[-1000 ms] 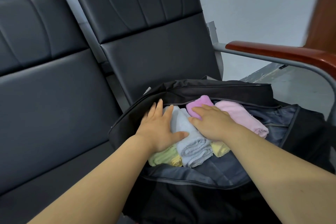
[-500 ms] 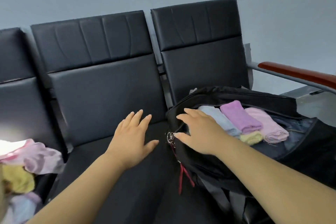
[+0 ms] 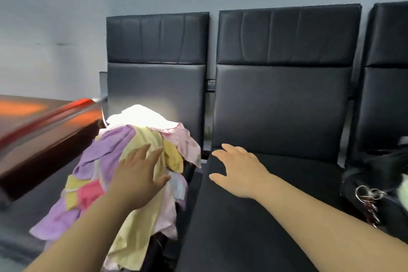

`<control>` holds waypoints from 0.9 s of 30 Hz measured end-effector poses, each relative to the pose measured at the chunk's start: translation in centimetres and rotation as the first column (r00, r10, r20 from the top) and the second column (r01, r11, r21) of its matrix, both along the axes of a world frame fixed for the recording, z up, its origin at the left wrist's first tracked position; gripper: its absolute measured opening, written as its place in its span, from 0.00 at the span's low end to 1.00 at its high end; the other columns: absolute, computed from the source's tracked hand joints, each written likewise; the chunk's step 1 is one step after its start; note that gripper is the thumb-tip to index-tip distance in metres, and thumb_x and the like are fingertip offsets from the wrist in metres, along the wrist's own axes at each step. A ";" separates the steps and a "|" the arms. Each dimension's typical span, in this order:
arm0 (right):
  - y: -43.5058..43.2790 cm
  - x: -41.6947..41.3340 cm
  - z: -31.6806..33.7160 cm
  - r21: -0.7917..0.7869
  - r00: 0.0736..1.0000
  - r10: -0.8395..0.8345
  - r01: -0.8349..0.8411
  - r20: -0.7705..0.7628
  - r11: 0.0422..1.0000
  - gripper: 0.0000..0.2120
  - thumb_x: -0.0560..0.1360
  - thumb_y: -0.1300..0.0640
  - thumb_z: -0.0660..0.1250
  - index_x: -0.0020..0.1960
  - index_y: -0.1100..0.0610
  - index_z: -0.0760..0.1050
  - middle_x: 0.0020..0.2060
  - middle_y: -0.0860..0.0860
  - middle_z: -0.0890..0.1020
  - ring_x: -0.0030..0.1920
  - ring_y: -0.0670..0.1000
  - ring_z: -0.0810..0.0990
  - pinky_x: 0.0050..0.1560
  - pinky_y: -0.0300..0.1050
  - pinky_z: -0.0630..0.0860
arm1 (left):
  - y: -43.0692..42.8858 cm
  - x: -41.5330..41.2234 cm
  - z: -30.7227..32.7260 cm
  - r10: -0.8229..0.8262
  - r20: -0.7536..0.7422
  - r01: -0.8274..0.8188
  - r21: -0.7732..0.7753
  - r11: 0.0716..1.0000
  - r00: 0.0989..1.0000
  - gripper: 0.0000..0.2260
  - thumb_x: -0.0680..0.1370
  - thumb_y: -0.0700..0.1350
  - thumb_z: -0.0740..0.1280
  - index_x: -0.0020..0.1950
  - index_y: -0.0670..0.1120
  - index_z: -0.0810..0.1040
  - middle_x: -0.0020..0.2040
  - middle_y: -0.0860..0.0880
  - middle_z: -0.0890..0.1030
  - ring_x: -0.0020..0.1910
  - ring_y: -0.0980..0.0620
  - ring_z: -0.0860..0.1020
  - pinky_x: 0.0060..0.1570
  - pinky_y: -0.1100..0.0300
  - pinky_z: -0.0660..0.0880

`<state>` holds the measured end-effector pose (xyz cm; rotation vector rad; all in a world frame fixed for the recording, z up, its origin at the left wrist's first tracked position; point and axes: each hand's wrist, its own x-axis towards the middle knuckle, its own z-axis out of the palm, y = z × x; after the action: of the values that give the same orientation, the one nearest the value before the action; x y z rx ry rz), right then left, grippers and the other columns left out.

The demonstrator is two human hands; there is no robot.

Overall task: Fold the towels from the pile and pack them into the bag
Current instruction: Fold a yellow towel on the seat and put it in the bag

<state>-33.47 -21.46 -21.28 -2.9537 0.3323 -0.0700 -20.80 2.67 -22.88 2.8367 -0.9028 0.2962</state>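
A pile of loose towels (image 3: 97, 165) in purple, yellow, pink and white lies heaped on the left black seat. My left hand (image 3: 138, 174) hovers over the pile with fingers spread, over a yellow towel (image 3: 152, 139); whether it touches the cloth I cannot tell. My right hand (image 3: 238, 170) is spread above the middle seat (image 3: 254, 227), holding nothing. The black bag (image 3: 379, 174) shows only partly at the right edge, with a metal key ring (image 3: 367, 194) hanging on its side. The folded towels inside it are out of view.
Three black padded seats stand in a row against a grey wall. A wooden armrest (image 3: 50, 115) on a metal bar, blurred, runs along the left of the pile, with a dark wooden surface (image 3: 26, 104) behind it.
The view has swung left from the bag to the pile. Both hands left the folded towels in the bag and moved left; my left hand is now over the pile.
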 end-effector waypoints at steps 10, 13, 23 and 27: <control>7.3 14.4 -1.6 0.256 0.995 0.097 -0.095 0.008 0.962 0.15 0.76 0.38 0.59 0.58 0.43 0.73 0.57 0.46 0.79 0.57 0.53 0.77 0.58 0.54 0.77 | 4.8 7.3 -1.2 0.158 -0.190 -0.185 -0.133 0.974 0.969 0.32 0.76 0.61 0.70 0.77 0.54 0.67 0.72 0.48 0.70 0.69 0.45 0.72 0.66 0.51 0.71; 8.2 17.3 -3.4 0.354 0.998 0.061 -0.065 0.023 0.933 0.25 0.75 0.37 0.60 0.68 0.47 0.71 0.63 0.48 0.78 0.63 0.55 0.76 0.60 0.51 0.73 | 4.7 8.1 -1.7 0.159 -0.233 -0.195 -0.144 0.970 0.959 0.29 0.76 0.58 0.71 0.76 0.55 0.69 0.67 0.48 0.72 0.65 0.45 0.74 0.62 0.53 0.72; 9.3 18.5 -5.2 0.582 0.993 -0.053 -0.021 0.109 0.813 0.21 0.77 0.61 0.66 0.69 0.50 0.76 0.43 0.40 0.74 0.46 0.43 0.74 0.42 0.29 0.66 | 5.2 7.4 -1.8 0.149 -0.306 -0.225 -0.230 0.947 0.940 0.18 0.80 0.45 0.66 0.70 0.56 0.76 0.65 0.54 0.80 0.62 0.51 0.78 0.55 0.60 0.73; 9.0 16.5 -3.7 0.591 0.982 -0.059 -0.058 0.178 0.805 0.16 0.77 0.62 0.65 0.62 0.50 0.80 0.38 0.41 0.73 0.38 0.41 0.72 0.39 0.29 0.66 | 5.5 5.6 0.0 0.097 -0.290 -0.190 -0.315 0.930 0.952 0.16 0.80 0.44 0.67 0.68 0.54 0.79 0.64 0.55 0.81 0.61 0.53 0.78 0.52 0.64 0.68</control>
<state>-16.94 -12.50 -24.99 -2.2957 0.2654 -0.2041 -15.23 8.19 -22.89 2.5410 -0.5279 0.0674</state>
